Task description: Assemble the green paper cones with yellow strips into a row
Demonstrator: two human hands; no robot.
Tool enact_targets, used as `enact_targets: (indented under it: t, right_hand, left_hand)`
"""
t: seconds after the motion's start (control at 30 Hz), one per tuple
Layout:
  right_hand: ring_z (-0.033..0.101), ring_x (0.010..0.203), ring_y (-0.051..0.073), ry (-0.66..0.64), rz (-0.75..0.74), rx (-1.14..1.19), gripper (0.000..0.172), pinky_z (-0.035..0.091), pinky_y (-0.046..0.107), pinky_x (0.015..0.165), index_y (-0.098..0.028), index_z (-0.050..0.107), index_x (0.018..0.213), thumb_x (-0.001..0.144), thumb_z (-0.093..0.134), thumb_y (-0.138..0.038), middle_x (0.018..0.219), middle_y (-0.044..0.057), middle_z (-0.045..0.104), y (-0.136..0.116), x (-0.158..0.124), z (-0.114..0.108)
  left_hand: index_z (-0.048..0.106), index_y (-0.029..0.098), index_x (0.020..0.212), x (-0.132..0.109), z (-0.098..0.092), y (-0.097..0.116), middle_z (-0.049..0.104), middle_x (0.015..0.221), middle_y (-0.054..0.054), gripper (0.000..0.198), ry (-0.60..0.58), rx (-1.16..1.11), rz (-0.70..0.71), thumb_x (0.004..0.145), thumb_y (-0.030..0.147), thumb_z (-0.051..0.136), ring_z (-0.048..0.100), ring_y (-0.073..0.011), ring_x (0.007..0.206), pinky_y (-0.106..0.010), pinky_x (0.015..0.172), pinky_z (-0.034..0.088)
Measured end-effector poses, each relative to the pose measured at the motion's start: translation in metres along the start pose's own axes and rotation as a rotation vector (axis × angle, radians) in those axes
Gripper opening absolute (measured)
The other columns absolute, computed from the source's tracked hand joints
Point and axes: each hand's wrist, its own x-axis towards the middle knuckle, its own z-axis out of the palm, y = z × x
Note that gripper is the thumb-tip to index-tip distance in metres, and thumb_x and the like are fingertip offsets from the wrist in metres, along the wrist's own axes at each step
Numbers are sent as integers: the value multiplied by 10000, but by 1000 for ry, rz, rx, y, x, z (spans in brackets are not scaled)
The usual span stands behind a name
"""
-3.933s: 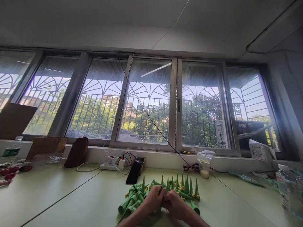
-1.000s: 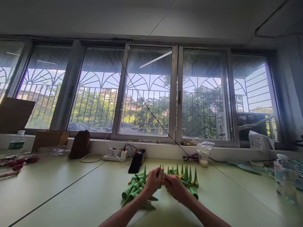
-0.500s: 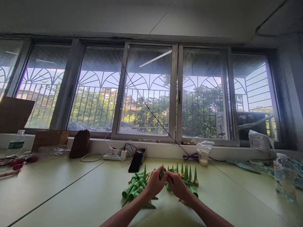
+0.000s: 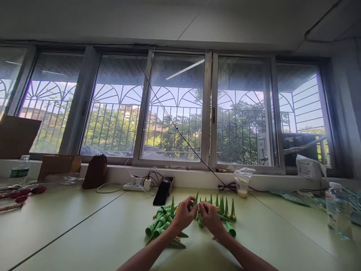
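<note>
In the head view, my left hand (image 4: 184, 214) is closed round a green cone (image 4: 196, 197), whose tip points up. Close beside it, my right hand (image 4: 209, 217) has its fingers pinched together near the cone; what they hold is too small to make out. A heap of green cones (image 4: 160, 225) lies left of my left hand. Behind and right of my right hand, several upright green cones (image 4: 222, 206) stand with small yellowish pieces at their bases. One green cone (image 4: 230, 229) lies on its side by my right wrist.
On the table (image 4: 93, 233) behind the cones are a black phone (image 4: 161, 193), a power strip (image 4: 137, 187) with cables and a bagged cup (image 4: 243, 185). Bottles stand far left (image 4: 19, 171) and right (image 4: 335, 207). A dark brown bag (image 4: 95, 171) rests near the sill.
The green cone in my left hand has risen and tilted slightly right, showing more of its length. My hands have moved slightly apart at the fingertips.
</note>
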Motion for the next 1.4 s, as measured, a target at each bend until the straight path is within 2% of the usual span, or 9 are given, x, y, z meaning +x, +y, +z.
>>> enact_targets:
  t: [0.23,0.43,0.57,0.67,0.73,0.9,1.0,1.2,1.4]
  right_hand:
    - [319,322,96,-71,198,281,470,246,240,360,-232,394,605,841,443,-635,416,-70,363,-2,0,0]
    - [294,267,69,-96,329,490,496,219,216,280,-227,388,578,753,526,-670,404,-102,303,-4,-1,2]
    - [289,279,56,-120,413,607,488,249,204,282,-221,392,574,716,589,-644,415,-118,275,-6,-2,1]
    - [272,278,50,-118,454,667,496,236,201,281,-224,377,560,686,615,-640,402,-125,254,-7,-3,2]
    - [281,276,50,-109,474,701,499,232,200,284,-222,381,557,665,629,-642,397,-123,268,-5,-2,3]
    - [345,283,59,-75,537,739,524,233,196,296,-221,366,544,615,657,-651,393,-107,328,0,-1,5]
    - [349,278,63,-78,532,730,519,238,201,295,-223,369,548,629,643,-656,392,-105,332,1,-1,5]
    - [339,284,59,-112,489,696,496,247,203,299,-216,404,562,659,624,-650,396,-97,363,1,0,9]
    - [354,288,66,-172,496,693,512,266,211,295,-217,415,581,640,644,-672,414,-95,376,3,1,10]
  left_hand:
    - [622,153,857,-2,-1,-1,541,574,31,225,-34,84,54,846,357,528,415,-102,522,-221,527,282]
    - [661,153,922,-3,0,-2,615,625,4,243,-65,71,93,861,347,527,493,-111,546,-205,534,337]
    - [681,179,1055,-2,0,-3,710,816,-34,277,-71,30,85,855,308,540,598,-136,656,-200,591,426]
    - [681,194,1096,-4,0,-3,715,988,-64,300,-50,53,88,857,315,544,640,-166,769,-222,656,477]
    - [670,202,1118,-5,1,-3,703,1031,-73,315,-44,77,102,869,340,536,647,-184,824,-245,700,496]
    - [628,196,1171,-9,3,-5,696,1000,-80,343,-42,143,121,888,359,524,639,-200,850,-303,806,494]
    - [624,197,1163,-10,3,-4,695,989,-78,325,-62,154,117,903,351,503,634,-194,835,-290,787,487]
    - [657,177,985,-8,4,-5,688,921,-75,250,-31,156,114,922,328,468,626,-188,821,-274,767,461]
    - [647,175,922,-7,4,-7,677,850,-69,263,-28,175,95,934,328,433,612,-185,776,-271,730,440]
